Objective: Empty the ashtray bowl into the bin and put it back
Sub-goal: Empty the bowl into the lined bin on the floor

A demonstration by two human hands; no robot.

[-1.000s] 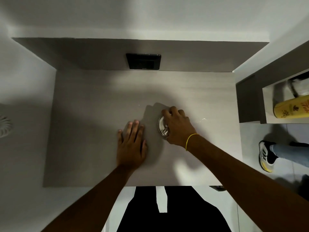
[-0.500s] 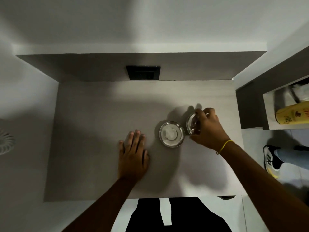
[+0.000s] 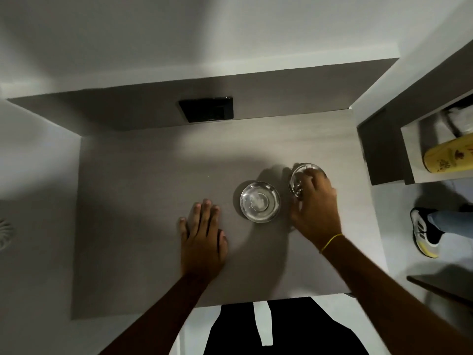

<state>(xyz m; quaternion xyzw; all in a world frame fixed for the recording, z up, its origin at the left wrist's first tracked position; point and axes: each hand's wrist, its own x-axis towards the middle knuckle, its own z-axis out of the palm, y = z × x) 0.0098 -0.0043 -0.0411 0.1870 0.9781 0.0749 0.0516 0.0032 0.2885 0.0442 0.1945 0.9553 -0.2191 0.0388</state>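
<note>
A round metal ashtray bowl [image 3: 259, 202] sits uncovered on the grey tabletop [image 3: 143, 206], with something pale inside it. Just to its right, my right hand [image 3: 316, 208] rests over the ashtray's round lid [image 3: 299, 175], fingers curled on its rim, the lid low at the tabletop. My left hand [image 3: 202, 239] lies flat on the table, palm down, fingers apart, a short way left of the bowl. No bin is in view.
A black wall socket plate [image 3: 207, 108] sits at the table's back edge. To the right is a shelf unit with a yellow bottle [image 3: 448, 156]. Another person's shoe [image 3: 425, 231] stands on the floor at the right.
My right hand lifted the lid off the bowl and carried it to the right, down toward the tabletop. The bowl is now uncovered. My left hand stayed flat.
</note>
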